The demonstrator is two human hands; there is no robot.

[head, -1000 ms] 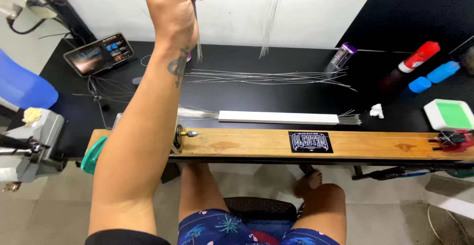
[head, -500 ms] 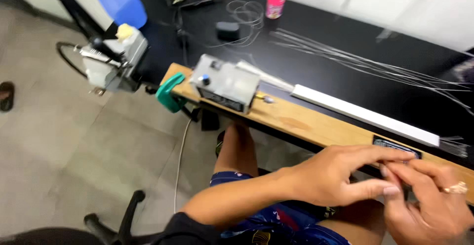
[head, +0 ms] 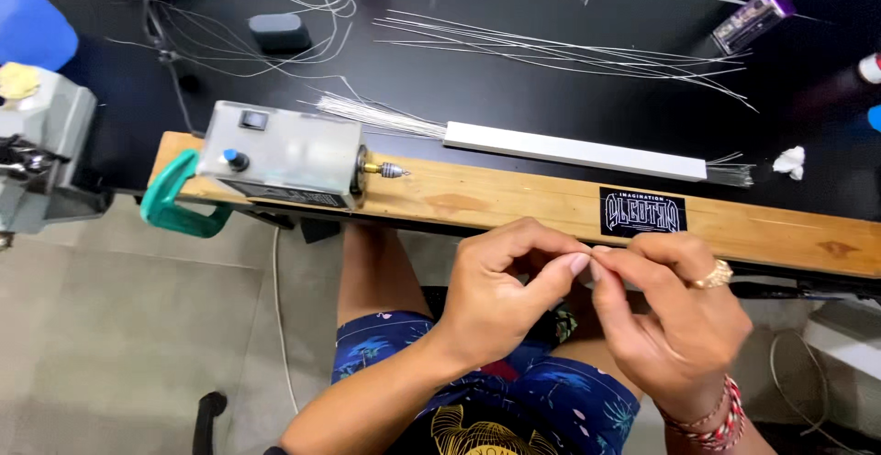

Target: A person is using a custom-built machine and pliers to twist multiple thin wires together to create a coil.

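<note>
Fingers: left hand (head: 500, 294) and right hand (head: 674, 322) meet tip to tip just below the wooden plank (head: 551, 203), over the person's lap. Thumb and forefinger of each hand are pinched together at one spot. Whatever sits between them is too fine to make out; likely one of the thin wires, but I cannot tell. The other fingers are curled loosely. There is a ring on the right hand and a beaded bracelet at the right wrist.

Risks, as judgement: a thing that small, held over the lap rather than over the bench (head: 514, 97), would fall to the floor or into clothing if the pinch slackens. A stiff wire end could also prick a fingertip if pressed on end.

Outward from the hands:
- 12 o'clock: plank edge, with a black label directly above the hands.
- 10 o'clock: grey motor box (head: 280, 157) on the plank, its small chuck (head: 390, 171) pointing right along the board, well apart from the hands. A green clamp (head: 174, 207) holds the plank's left end.
- 12 to 1 o'clock, beyond the plank: white flat strip (head: 574, 150) with wire ends fanning out of both ends.
- Farther back: loose wires (head: 560, 51) spread across the black bench, a dark grey block (head: 277, 31), and a coil of wire.
- 2 o'clock, far: purple-capped tube (head: 752, 19) and a small white wad (head: 789, 160).

In the way: the plank's front edge stands between the hands and the bench top.
</note>
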